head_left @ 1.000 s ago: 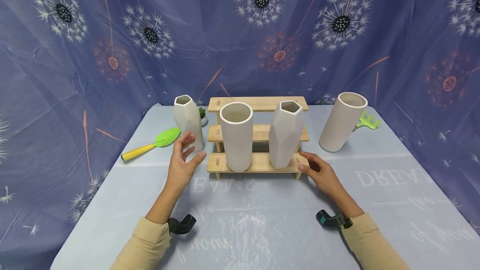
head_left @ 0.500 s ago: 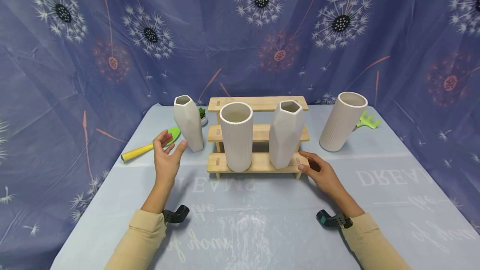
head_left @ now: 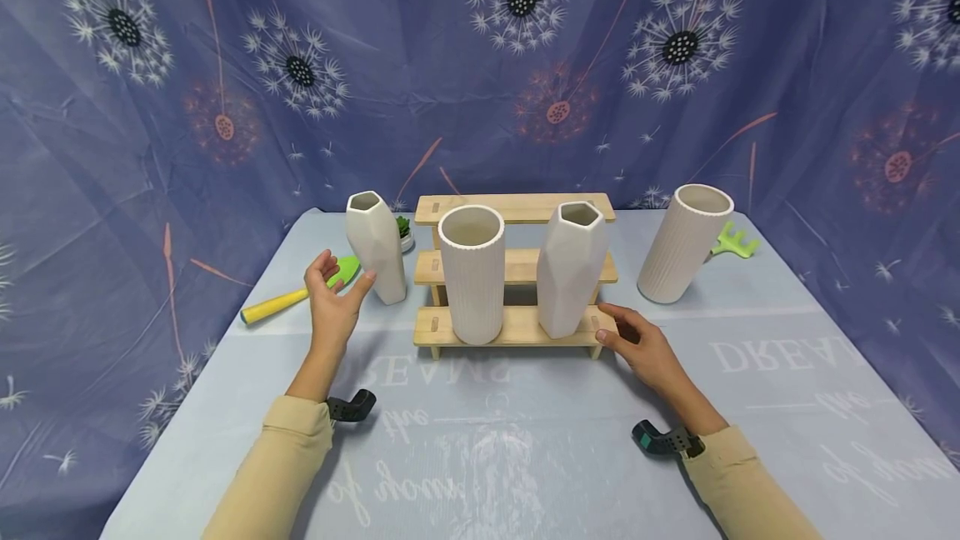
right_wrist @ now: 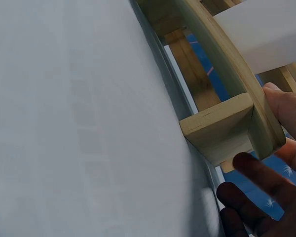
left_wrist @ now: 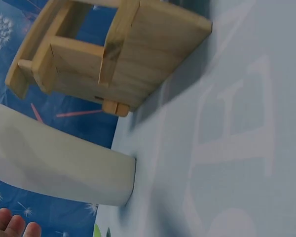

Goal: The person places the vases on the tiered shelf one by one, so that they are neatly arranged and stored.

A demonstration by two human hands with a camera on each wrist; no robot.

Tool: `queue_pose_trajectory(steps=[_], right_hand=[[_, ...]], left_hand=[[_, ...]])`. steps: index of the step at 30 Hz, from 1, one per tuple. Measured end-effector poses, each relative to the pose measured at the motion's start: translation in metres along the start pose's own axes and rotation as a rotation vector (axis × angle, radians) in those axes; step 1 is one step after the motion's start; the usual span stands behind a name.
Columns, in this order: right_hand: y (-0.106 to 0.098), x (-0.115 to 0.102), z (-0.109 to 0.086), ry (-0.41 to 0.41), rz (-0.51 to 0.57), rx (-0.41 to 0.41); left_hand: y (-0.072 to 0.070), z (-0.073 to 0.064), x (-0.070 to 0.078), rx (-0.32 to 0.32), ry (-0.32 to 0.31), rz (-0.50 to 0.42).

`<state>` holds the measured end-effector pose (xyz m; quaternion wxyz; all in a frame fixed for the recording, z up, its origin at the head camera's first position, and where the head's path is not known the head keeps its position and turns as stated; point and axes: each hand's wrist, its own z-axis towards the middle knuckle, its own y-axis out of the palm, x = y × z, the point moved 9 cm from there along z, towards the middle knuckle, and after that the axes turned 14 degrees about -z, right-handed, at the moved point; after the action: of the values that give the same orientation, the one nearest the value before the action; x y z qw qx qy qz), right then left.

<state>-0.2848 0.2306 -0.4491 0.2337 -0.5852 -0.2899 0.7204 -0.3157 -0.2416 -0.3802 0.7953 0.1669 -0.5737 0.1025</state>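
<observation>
My left hand (head_left: pixel 332 307) is spread beside a white faceted vase (head_left: pixel 378 252) at the table's left, its thumb close to the vase. In the left wrist view, fingertips (left_wrist: pixel 16 226) appear below that vase (left_wrist: pixel 64 158); contact cannot be told. My right hand (head_left: pixel 643 348) grips the right end of the lowest step of a three-step wooden shelf (head_left: pixel 521 325). In the right wrist view, the thumb (right_wrist: pixel 283 101) lies on the board (right_wrist: pixel 246 84) and other fingers curl around its end. On that step stand a ribbed white vase (head_left: pixel 474 282) and another faceted vase (head_left: pixel 572 273).
A ribbed vase (head_left: pixel 684 248) stands right of the shelf, with a green hand rake (head_left: pixel 735 242) behind it. At the left lies a green trowel with a yellow handle (head_left: pixel 274 307). A small potted succulent (head_left: pixel 404 233) sits behind the left vase.
My left hand has moved left, away from the shelf and from in front of the left vase, then slightly back toward that vase. The right hand has stayed at the shelf's end.
</observation>
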Motion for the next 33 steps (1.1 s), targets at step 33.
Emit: queue_pose_trajectory(steps=[33], right_hand=[[-0.002,-0.003,-0.001,0.029,-0.126,-0.017]], left_hand=[[0.034,0.027,-0.016,-0.123,0.016,0.177]])
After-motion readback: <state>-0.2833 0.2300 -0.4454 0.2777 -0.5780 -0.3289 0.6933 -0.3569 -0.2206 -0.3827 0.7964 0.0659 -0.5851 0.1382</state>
